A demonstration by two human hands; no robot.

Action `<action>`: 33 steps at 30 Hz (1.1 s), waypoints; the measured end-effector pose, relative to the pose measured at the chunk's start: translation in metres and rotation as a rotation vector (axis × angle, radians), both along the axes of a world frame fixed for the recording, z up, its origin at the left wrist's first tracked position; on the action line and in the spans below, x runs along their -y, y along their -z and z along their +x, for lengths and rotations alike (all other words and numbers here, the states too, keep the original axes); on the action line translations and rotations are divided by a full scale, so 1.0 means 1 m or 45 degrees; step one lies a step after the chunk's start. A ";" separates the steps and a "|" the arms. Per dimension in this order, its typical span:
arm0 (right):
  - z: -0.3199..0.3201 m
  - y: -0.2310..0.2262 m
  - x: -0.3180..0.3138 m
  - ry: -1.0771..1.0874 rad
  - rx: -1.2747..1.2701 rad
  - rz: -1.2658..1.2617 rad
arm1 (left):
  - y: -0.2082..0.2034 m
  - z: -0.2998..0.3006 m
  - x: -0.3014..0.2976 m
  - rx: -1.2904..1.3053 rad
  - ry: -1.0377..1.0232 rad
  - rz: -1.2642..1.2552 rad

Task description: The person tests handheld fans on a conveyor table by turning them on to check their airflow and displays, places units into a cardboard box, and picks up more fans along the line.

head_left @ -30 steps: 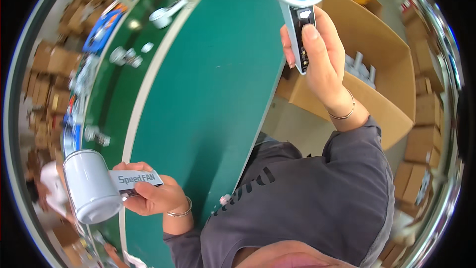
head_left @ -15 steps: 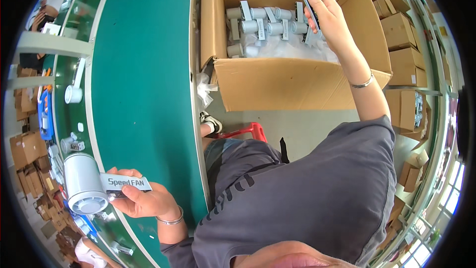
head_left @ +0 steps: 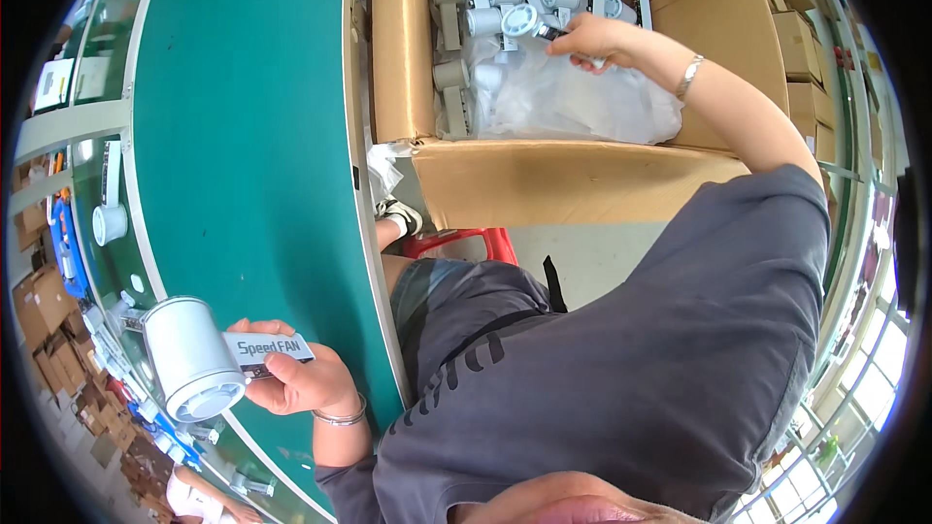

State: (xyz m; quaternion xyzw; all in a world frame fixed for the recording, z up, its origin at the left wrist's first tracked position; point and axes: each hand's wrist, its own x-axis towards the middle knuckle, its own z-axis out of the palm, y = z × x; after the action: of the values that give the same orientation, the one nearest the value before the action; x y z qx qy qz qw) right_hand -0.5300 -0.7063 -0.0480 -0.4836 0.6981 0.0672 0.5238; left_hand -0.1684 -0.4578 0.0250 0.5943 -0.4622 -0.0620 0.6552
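My left hand [head_left: 303,376] is closed round the flat handle of a light blue handheld fan [head_left: 194,354], above the near part of the green bench. The fan's thick round head points left, with its grille turned toward me. Inside the big cardboard box [head_left: 582,175], my right hand [head_left: 597,42] grips the dark-faced handle of a second handheld fan [head_left: 521,21], its round grille facing up. Several more fans [head_left: 484,21] lie in rows along the far and left sides of the box. Crumpled clear plastic film [head_left: 578,102] covers the part beside my right hand.
The green bench [head_left: 252,136] runs along my left, with a metal edge. Beyond it, a glossy green strip carries another fan [head_left: 110,223]. A red stool [head_left: 500,245] stands below the box. Stacked cartons [head_left: 801,49] line the right side.
My right hand has come down and left with its fan, from above the box's far side to over the plastic film. The left hand still holds its fan, slightly further right in view.
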 end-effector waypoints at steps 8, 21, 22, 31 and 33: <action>-0.009 0.095 -0.022 -0.528 -0.027 -0.177 | 0.012 0.007 -0.003 -0.030 0.080 0.015; 0.074 0.140 0.061 -1.473 -0.122 0.320 | 0.010 0.009 0.002 -0.063 0.132 0.133; 0.089 0.132 0.063 -1.807 -0.120 0.259 | 0.013 0.010 0.002 -0.037 0.150 0.127; 0.037 0.034 0.004 -1.424 0.082 -1.211 | 0.025 0.022 -0.006 -0.208 0.182 0.340; 0.107 -0.022 0.003 -1.554 -0.290 -1.063 | 0.022 0.023 -0.005 -0.468 0.228 0.295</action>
State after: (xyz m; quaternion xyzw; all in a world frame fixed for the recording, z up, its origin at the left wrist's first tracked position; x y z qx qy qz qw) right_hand -0.4234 -0.7098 -0.0264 -0.9337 0.3231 0.1250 0.0907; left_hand -0.1459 -0.4531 0.0027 0.6009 -0.3757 -0.2797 0.6477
